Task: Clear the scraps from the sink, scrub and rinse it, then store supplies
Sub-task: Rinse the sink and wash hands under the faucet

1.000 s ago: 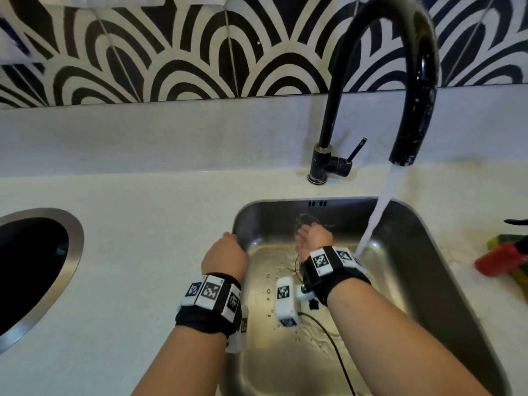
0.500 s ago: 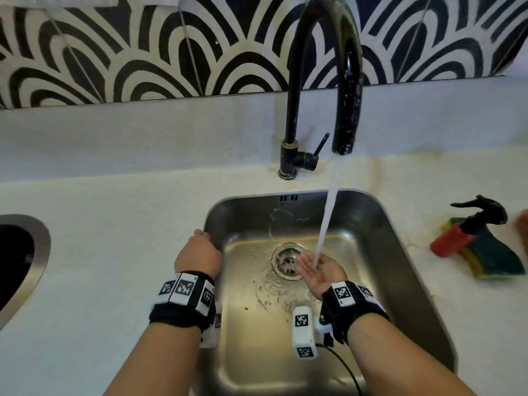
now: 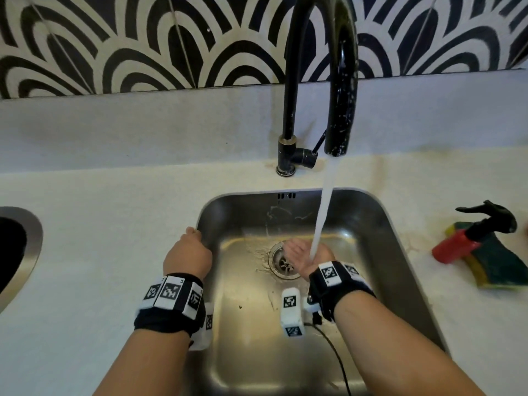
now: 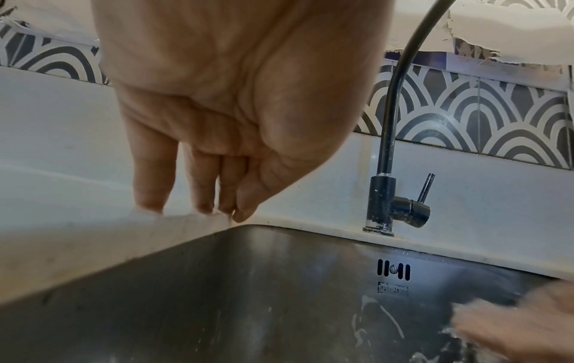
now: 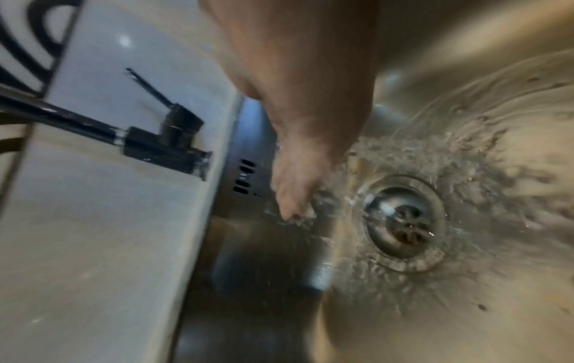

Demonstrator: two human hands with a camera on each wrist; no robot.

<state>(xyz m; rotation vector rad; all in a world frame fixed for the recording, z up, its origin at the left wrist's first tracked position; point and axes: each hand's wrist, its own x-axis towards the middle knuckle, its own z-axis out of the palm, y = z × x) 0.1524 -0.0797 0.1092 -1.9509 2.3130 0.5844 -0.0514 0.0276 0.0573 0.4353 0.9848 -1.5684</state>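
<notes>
The steel sink [image 3: 380, 212] is wet, with water streaming from the black tap [image 3: 341, 81] onto my right hand [image 3: 303, 254]. That hand is held palm up and open under the stream, just right of the drain [image 3: 281, 262]; it holds nothing. In the right wrist view its fingers [image 5: 295, 194] point along the sink's back wall beside the drain [image 5: 403, 223]. My left hand [image 3: 190, 250] rests on the sink's left rim, fingertips [image 4: 149, 199] touching the white counter edge, fingers straight. A red spray bottle [image 3: 460, 244] lies on a green-and-yellow sponge [image 3: 497, 267] at the right.
The tap lever [image 3: 318, 144] sticks up beside the tap base. A round steel-rimmed opening [image 3: 31, 252] is set in the white counter [image 3: 114, 224] at the far left. The patterned black-and-white tile wall [image 3: 143, 44] stands behind. A thin black cable [image 3: 340, 364] runs over the sink floor.
My right hand drew back from the sink's rear wall and turned palm up under the stream. The view shifted right, bringing bottle and sponge in. The left hand stays on the rim.
</notes>
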